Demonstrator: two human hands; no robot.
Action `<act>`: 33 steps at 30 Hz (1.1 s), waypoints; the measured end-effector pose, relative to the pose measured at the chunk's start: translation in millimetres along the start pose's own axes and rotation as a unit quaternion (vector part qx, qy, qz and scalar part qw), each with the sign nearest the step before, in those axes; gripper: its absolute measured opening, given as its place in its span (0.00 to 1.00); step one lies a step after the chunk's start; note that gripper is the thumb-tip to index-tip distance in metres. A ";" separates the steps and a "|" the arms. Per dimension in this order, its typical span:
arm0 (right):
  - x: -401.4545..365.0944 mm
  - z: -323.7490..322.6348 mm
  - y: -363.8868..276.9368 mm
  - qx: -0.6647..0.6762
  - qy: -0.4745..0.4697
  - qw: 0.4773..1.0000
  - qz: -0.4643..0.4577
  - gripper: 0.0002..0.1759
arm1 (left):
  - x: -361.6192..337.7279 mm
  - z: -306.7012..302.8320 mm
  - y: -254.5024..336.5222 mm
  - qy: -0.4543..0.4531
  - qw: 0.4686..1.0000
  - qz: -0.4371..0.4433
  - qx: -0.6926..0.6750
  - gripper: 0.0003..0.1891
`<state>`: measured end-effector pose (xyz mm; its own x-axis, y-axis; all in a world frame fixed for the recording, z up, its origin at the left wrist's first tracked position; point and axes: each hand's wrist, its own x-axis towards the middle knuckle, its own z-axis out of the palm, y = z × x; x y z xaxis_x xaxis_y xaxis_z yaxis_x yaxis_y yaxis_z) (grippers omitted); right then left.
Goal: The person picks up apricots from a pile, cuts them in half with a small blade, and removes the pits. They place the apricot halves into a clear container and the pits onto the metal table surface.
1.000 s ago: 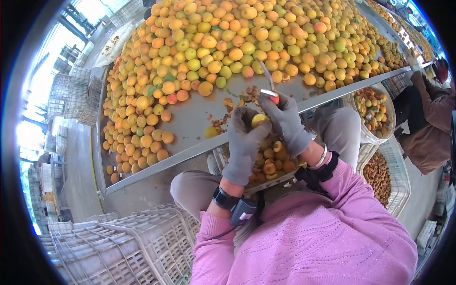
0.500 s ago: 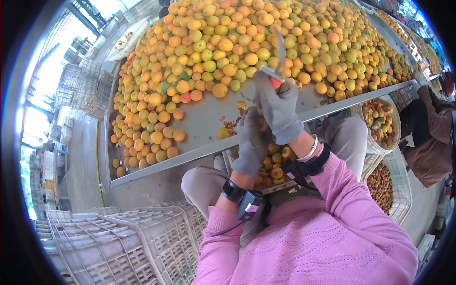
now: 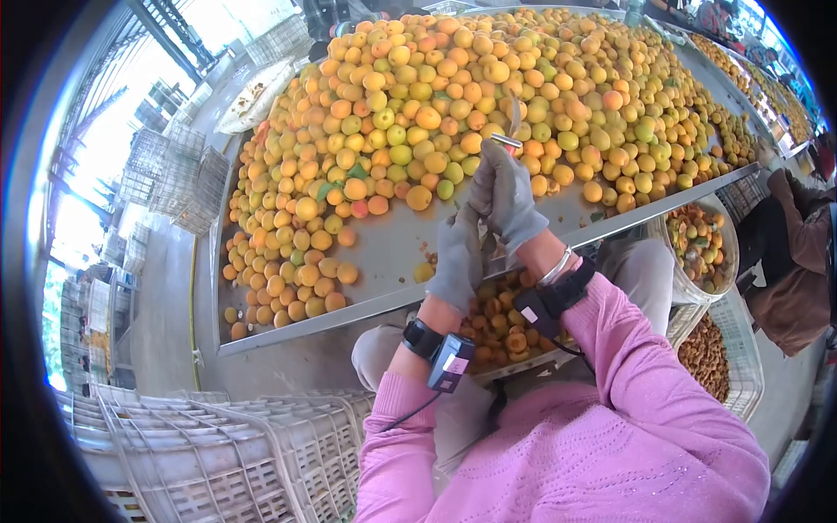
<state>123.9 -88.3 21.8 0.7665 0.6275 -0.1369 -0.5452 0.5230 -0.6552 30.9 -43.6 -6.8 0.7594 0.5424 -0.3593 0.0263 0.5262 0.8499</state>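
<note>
My right hand (image 3: 508,196), in a grey glove, is closed around the handle of a knife (image 3: 515,115). Its thin curved blade points up and away over the heaped apricots (image 3: 401,96). My left hand (image 3: 457,260), gloved the same way, is closed and pressed against the right one at the table's near edge. Whatever lies between the fingers of my left hand is hidden. Under both hands, a crate of halved apricots (image 3: 510,327) sits by my knees.
A metal-rimmed table (image 3: 384,231) carries the pile. At the right are a bucket of apricot scraps (image 3: 731,253) and a crate of brown pits (image 3: 706,357). White plastic crates (image 3: 261,444) stand at the left. A co-worker (image 3: 798,253) sits at the far right.
The view has shifted slightly, so the table and pile sit lower and further right. Both hands remain together, and the knife stays in my right hand with its blade up.
</note>
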 end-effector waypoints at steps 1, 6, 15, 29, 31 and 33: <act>1.1 6.1 0.6 0.001 -0.003 1.000 -0.001 0.20 | 10.0 1.0 -5.3 0.000 1.000 0.003 0.001 0.13; -5.7 12.0 -1.0 -0.124 -0.070 0.986 -0.081 0.13 | 30.2 -14.8 -23.0 -0.129 0.978 -0.005 -0.164 0.12; 24.9 2.2 3.4 -0.143 -0.054 0.986 -0.065 0.20 | 14.4 -31.5 1.9 -0.186 0.893 0.272 0.308 0.16; 25.2 -33.4 -13.7 -0.252 0.012 0.967 -0.045 0.15 | 43.8 -51.6 -8.6 0.057 0.853 0.182 0.486 0.11; 27.3 -33.3 -13.4 -0.289 0.020 0.957 -0.033 0.17 | 25.0 -41.9 10.9 0.047 0.853 0.146 0.498 0.13; 33.2 -32.5 -13.6 -0.382 -0.037 0.923 0.034 0.14 | 2.2 -28.7 30.2 0.039 0.907 0.057 0.416 0.13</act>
<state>167.8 -93.3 2.0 0.6983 0.6968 -0.1642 -0.1714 -0.0600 -0.9834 14.7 -7.7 7.1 0.7409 0.6239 -0.2485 0.4555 -0.1951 0.8686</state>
